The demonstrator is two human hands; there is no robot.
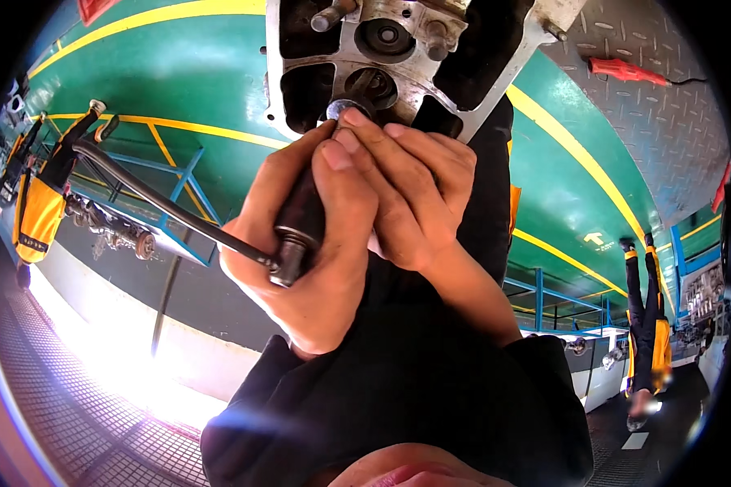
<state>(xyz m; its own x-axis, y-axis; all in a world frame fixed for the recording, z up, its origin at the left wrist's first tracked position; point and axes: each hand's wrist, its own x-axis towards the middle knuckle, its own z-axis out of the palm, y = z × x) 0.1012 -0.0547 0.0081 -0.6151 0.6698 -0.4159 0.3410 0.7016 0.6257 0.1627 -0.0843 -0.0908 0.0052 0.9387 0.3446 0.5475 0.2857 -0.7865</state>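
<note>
My left hand (339,235) is closed around a dark cylindrical tool (300,207) with a blunt metal end near my palm. From that end a long dark rod or hose (179,213) runs out to the upper left. The fingertips of my right hand (421,183) pinch together beside my left thumb, at a shiny round metal piece (345,106) on the tool's far end. This end sits at the lower round bore of a metal engine cylinder head (345,55). My fingers hide how the round piece meets the bore.
A red-handled tool (628,70) lies on a grey tread-plate surface (617,114) at upper right. Blue-framed stands (188,183) carry metal parts. People in black and yellow stand at left (41,215) and right (648,325). Yellow lines (577,142) cross the green floor.
</note>
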